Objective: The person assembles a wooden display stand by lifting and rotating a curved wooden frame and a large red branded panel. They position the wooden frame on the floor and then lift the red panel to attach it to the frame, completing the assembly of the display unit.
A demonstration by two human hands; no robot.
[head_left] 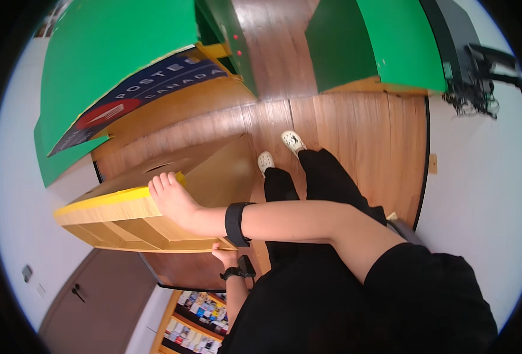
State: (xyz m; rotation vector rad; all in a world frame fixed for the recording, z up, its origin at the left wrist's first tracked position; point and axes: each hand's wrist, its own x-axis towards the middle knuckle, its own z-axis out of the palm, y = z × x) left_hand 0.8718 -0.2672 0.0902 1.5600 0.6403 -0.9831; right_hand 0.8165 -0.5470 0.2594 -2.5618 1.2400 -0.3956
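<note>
A long brown box-like piece [208,171] with a yellow-trimmed edge and compartments along its open side stands to my left, tilted in the view. It looks like a shelf unit of wood or cardboard. My right hand [175,202] reaches across my body, fingers hooked over its yellow top edge [110,197]. Lower down, my left hand [225,255] grips the near corner of the compartment side, fingers partly hidden. A dark band sits on each wrist.
Green-topped counters [119,53] stand ahead, one with a dark blue printed panel [149,88]. Another green counter [399,44] is at right, with tangled cables [473,100] beside it. A grey-brown door [95,301] and stocked shelves [196,321] are at lower left. Wooden floor [361,135] lies underfoot.
</note>
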